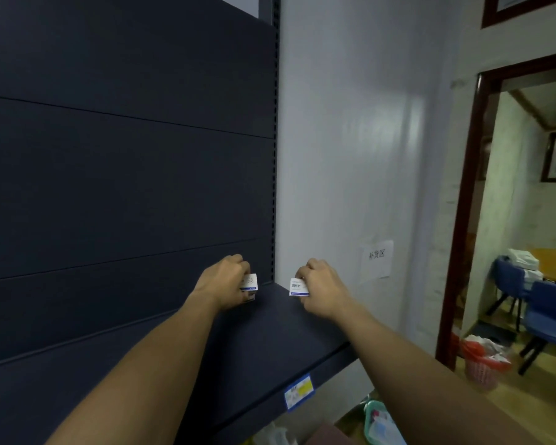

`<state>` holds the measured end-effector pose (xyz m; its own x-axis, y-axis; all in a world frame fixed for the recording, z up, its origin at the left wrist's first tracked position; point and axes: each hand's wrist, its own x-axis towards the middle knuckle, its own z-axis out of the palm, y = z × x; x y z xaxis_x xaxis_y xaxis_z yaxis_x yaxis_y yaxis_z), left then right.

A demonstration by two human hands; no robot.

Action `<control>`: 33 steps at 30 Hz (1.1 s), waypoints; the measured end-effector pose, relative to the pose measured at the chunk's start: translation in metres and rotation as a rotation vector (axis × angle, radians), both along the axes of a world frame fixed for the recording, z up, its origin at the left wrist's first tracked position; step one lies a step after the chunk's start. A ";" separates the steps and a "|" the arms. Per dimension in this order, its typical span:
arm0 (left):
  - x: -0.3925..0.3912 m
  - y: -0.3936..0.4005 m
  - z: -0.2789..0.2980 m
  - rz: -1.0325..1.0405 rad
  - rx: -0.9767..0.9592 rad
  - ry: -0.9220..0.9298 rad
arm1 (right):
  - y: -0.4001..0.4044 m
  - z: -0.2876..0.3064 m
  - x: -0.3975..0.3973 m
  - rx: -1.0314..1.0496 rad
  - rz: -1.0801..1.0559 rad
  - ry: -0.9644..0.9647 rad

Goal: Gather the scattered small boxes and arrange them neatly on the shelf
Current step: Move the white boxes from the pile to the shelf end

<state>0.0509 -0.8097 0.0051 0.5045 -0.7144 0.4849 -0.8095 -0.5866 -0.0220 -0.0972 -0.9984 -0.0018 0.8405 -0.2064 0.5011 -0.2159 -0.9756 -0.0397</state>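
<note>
- At the far right end of the dark navy metal shelf, both bare arms reach forward, each hand holding a small box above the shelf board.
- The left hand has its fingers curled round a small white cardboard box with a blue stripe along its bottom edge; a second small box shows just beneath it at the hand's edge, and whether that one is gripped too or rests on the shelf cannot be told.
- The left-hand box sits close to the back corner of the shelf, just beside the perforated dark upright post of the rack.
- The right hand pinches another small white box with a blue stripe and dark printed characters, fingers curled over its top and right side, the printed face turned toward the camera.
- This box is at the shelf's right edge, near the pale grey-white wall; whether it touches the board cannot be told.
- The two boxes are apart, with a stretch of bare shelf between them.
- A blue-framed price label with a yellow patch sticks to the shelf's front lip.
- A white paper sign with dark characters hangs on the wall to the right of the hands.
- Through a dark-framed doorway on the right stand blue chairs and a red plastic basket of crumpled paper on a wooden floor.
</note>
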 end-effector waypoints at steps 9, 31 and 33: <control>0.027 -0.014 -0.002 0.073 -0.038 0.018 | -0.029 -0.008 0.043 0.014 0.079 -0.029; 0.024 -0.010 -0.066 0.379 -0.068 0.067 | -0.049 -0.072 0.141 0.161 0.540 -0.001; 0.024 -0.015 -0.077 0.367 -0.065 0.038 | -0.045 -0.081 0.146 0.193 0.561 -0.025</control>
